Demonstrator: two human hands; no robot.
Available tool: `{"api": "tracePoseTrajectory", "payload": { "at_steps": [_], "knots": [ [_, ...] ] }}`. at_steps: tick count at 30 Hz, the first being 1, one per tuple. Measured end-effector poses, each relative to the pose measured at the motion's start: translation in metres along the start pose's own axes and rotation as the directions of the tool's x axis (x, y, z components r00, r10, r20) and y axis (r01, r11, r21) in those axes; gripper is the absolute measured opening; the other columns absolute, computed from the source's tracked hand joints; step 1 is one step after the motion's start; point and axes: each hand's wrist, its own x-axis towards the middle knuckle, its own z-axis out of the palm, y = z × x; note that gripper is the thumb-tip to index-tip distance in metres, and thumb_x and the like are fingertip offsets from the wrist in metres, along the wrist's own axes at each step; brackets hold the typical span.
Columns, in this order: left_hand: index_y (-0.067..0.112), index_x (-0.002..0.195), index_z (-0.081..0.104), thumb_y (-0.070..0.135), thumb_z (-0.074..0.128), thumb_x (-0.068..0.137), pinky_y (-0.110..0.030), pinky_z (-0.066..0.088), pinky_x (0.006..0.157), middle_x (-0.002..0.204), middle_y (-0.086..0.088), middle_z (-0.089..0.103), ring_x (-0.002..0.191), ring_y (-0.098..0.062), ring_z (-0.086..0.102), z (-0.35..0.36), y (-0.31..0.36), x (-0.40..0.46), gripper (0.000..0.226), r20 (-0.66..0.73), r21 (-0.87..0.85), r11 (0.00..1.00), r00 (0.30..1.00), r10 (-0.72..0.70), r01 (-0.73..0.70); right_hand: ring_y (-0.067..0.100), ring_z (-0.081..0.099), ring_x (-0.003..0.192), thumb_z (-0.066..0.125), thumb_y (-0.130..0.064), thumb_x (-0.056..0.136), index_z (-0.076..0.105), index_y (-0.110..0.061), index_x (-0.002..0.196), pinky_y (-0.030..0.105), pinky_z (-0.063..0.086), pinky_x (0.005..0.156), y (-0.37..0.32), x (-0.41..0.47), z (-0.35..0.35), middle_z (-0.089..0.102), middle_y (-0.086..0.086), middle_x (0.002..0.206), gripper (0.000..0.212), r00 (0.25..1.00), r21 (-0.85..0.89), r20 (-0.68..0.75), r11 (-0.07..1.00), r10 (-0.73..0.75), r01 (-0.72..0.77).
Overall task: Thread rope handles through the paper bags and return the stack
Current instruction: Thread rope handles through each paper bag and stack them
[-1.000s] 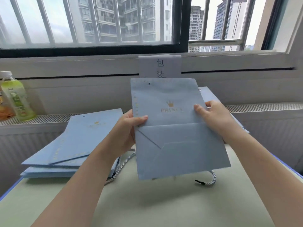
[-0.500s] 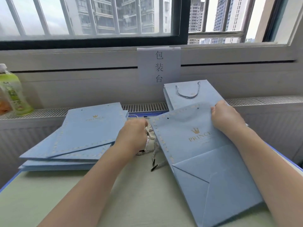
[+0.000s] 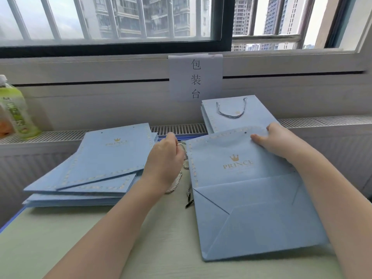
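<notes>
The right hand (image 3: 275,141) pinches the top edge of a flat bag (image 3: 241,178) near the table's right edge, while the left hand (image 3: 165,162) curls its fingers over loose ropes (image 3: 178,179) just beside it — whether clamped, I cannot tell. The ropes could tangle and drag neighbours along, or the bag could slide. The pale table (image 3: 80,238) stands under a window (image 3: 120,21) — an unthreaded stack (image 3: 96,168) at its left edge, finished bags (image 3: 237,113) at the far edge.

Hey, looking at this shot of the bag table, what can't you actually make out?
- Head view: left hand fingertips curl away over the rope handles; whether they pinch a rope is hidden by the hand's back.
- Rope count: part lies under the hand and the front bag.
- How many bags are in the left stack: edges overlap.
- Bottle label: blurred.
- Front bag's small print under PRINCE: too small.
</notes>
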Motion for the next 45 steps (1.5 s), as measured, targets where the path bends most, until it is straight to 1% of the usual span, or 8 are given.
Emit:
{"api": "tracePoseTrajectory", "payload": {
  "at_steps": [6, 10, 17, 26, 30, 36, 40, 45],
  "knots": [
    [0.014, 0.089, 0.05, 0.02, 0.05, 0.097, -0.022, 0.042, 0.053, 0.061, 0.009, 0.054, 0.056, -0.006, 0.057, -0.012, 0.011, 0.003, 0.01, -0.302, -0.321, 0.935, 0.952, 0.047, -0.148, 0.017, 0.042, 0.058, 0.052, -0.044, 0.093, 0.039, -0.008, 0.072, 0.026, 0.028, 0.05, -0.005, -0.012, 0.0, 0.044, 0.005, 0.068, 0.043, 0.986, -0.27, 0.165, 0.962, -0.004, 0.049],
    [0.018, 0.087, 0.059, 0.022, 0.056, 0.094, -0.012, 0.028, 0.048, 0.05, 0.013, 0.04, 0.045, -0.006, 0.041, -0.013, 0.018, -0.001, 0.009, -0.306, -0.368, 0.9, 0.945, 0.12, -0.233, 0.024, 0.048, 0.082, 0.051, -0.043, 0.093, 0.038, -0.016, 0.073, 0.03, 0.036, 0.07, -0.021, -0.028, 0.005, 0.048, 0.001, 0.082, 0.036, 0.993, -0.497, 0.079, 0.861, -0.083, 0.112],
    [0.012, 0.095, 0.073, 0.007, 0.065, 0.086, -0.016, 0.048, 0.069, 0.082, 0.004, 0.07, 0.074, -0.004, 0.063, -0.006, 0.02, -0.004, 0.013, -0.21, -0.348, 0.895, 0.954, 0.215, -0.279, 0.004, 0.055, 0.07, 0.058, -0.029, 0.091, 0.059, -0.023, 0.101, 0.008, 0.037, 0.053, -0.057, -0.051, 0.033, 0.059, -0.011, 0.088, 0.012, 0.755, 0.314, 0.115, 0.745, -0.645, 0.588],
    [0.005, 0.097, 0.069, 0.007, 0.06, 0.09, -0.014, 0.048, 0.06, 0.068, 0.009, 0.064, 0.06, -0.001, 0.061, -0.004, 0.021, -0.003, 0.011, -0.151, -0.501, 0.845, 0.98, 0.129, -0.188, 0.012, 0.057, 0.064, 0.054, -0.019, 0.095, 0.056, -0.016, 0.081, 0.016, 0.042, 0.053, -0.051, -0.039, 0.027, 0.06, 0.002, 0.078, 0.014, 0.839, 0.525, -0.174, 0.672, -0.516, 0.523],
    [0.009, 0.094, 0.069, 0.011, 0.056, 0.093, -0.038, 0.049, 0.061, 0.067, 0.007, 0.064, 0.058, -0.018, 0.058, -0.007, 0.02, -0.002, 0.013, -0.172, -0.526, 0.83, 0.979, 0.112, -0.187, 0.013, 0.059, 0.074, 0.047, -0.015, 0.097, 0.054, -0.013, 0.084, 0.026, 0.049, 0.068, -0.052, -0.039, 0.021, 0.063, 0.008, 0.086, 0.015, 0.865, 0.581, -0.241, 0.648, -0.441, 0.492],
    [0.012, 0.102, 0.069, 0.017, 0.054, 0.095, -0.016, 0.045, 0.074, 0.088, 0.007, 0.068, 0.079, -0.001, 0.059, -0.001, 0.02, -0.004, 0.018, -0.162, -0.323, 0.919, 0.97, 0.182, -0.226, 0.016, 0.049, 0.053, 0.035, -0.011, 0.101, 0.045, -0.012, 0.08, 0.027, 0.046, 0.056, -0.056, -0.049, 0.008, 0.053, -0.001, 0.063, 0.023, 0.903, 0.953, -0.148, 0.188, -0.402, 0.239],
    [0.011, 0.136, 0.046, 0.021, 0.046, 0.098, -0.029, 0.03, 0.104, 0.135, -0.004, 0.051, 0.127, -0.02, 0.041, 0.013, 0.004, -0.003, 0.04, 0.14, -0.016, 0.992, 0.982, 0.129, -0.128, 0.007, 0.032, 0.041, 0.034, -0.004, 0.098, 0.056, -0.014, 0.09, 0.018, 0.029, 0.042, -0.05, -0.037, 0.01, 0.044, -0.003, 0.058, 0.026, 0.932, 0.836, -0.197, 0.445, -0.303, 0.321],
    [0.01, 0.139, 0.04, 0.031, 0.046, 0.097, -0.03, 0.025, 0.107, 0.139, -0.006, 0.044, 0.13, -0.022, 0.035, 0.021, 0.0, -0.004, 0.047, 0.268, 0.088, 0.992, 0.961, 0.062, -0.089, 0.009, 0.05, 0.055, 0.033, 0.007, 0.088, 0.062, -0.012, 0.099, 0.015, 0.042, 0.046, -0.042, -0.032, 0.019, 0.058, 0.001, 0.078, 0.037, 0.959, 0.636, -0.015, 0.738, -0.283, 0.227]
  ]
}}
